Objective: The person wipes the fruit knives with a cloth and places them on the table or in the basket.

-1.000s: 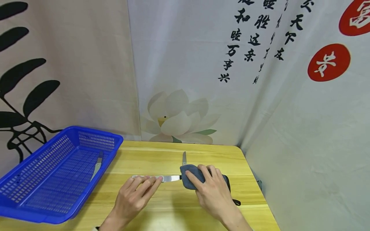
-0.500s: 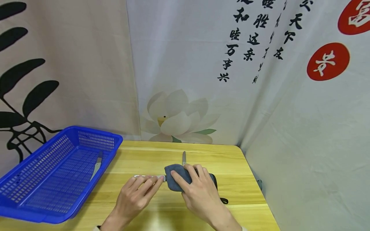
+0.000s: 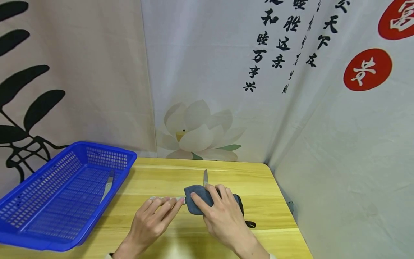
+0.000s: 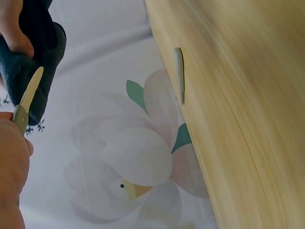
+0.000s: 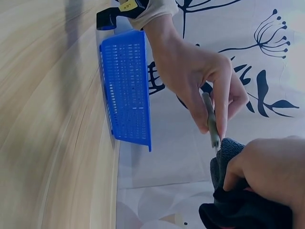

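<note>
Left hand (image 3: 154, 220): grip narrow, thumb and fingers pinching the pale handle of a knife (image 4: 21, 117).
Held knife: raised above the tabletop (image 3: 255, 176), lying crosswise in the head view, its blade against a cloth (image 3: 195, 203) — that blade is hidden from the head view, but the left wrist view shows one face of it.
Right hand (image 3: 226, 221): grip holding the cloth, thumb spread along its upper side and the fingers bent over it.
Cloth: blue-grey with a black part, between the two hands; a small black loop (image 3: 250, 224) hangs out beside the right hand.
Second knife (image 3: 205, 177): on the tabletop toward its far edge, partly hidden behind cloth and hand.
Blue basket (image 3: 114, 145): to the left of the hands, well apart from them.
Third knife (image 3: 107, 188): inside the basket — by its right-hand wall.
Backdrop (image 3: 207, 72): curtains printed with a pale flower, leaves and characters.
</note>
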{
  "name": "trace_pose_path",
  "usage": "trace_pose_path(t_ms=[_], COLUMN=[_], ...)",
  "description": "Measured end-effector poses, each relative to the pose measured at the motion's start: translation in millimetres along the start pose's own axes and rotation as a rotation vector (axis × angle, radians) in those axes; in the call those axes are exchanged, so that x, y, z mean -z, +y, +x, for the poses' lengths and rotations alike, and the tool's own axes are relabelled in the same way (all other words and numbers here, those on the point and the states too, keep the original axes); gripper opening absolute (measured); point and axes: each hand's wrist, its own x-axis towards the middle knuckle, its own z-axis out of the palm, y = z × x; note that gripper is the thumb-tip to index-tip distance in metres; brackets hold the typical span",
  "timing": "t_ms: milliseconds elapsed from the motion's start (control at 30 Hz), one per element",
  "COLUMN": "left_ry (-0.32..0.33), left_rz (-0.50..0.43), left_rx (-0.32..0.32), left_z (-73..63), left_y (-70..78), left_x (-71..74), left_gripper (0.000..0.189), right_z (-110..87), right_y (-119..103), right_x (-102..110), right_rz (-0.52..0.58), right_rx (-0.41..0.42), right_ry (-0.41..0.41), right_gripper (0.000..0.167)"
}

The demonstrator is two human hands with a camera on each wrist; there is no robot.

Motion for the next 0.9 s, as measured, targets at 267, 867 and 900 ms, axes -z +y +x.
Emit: trace_pose_path(t_ms=[267,867,900], left_ry=[0.001,-0.002,-0.005], left_rz=[0.012,0.024,0.023], left_rx=[0.012,-0.009,-0.008], left_z=[-3.6,-2.8,-2.6], left_y=[-2.6,-3.5,-2.8], left_x=[0.1,-0.1,0.1], left_gripper=[0.034,0.033,0.033], right_z=[-10.4,-18.7,-16.5], right_y=[12,29,26], right_x=[-3,6,7], right_rz=[0.005,0.055,0.057], right_rx=[-0.038,-0.127,-0.111], right_ry=[0.0,0.038,0.04], right_gripper=[0.062,0.066,0.068])
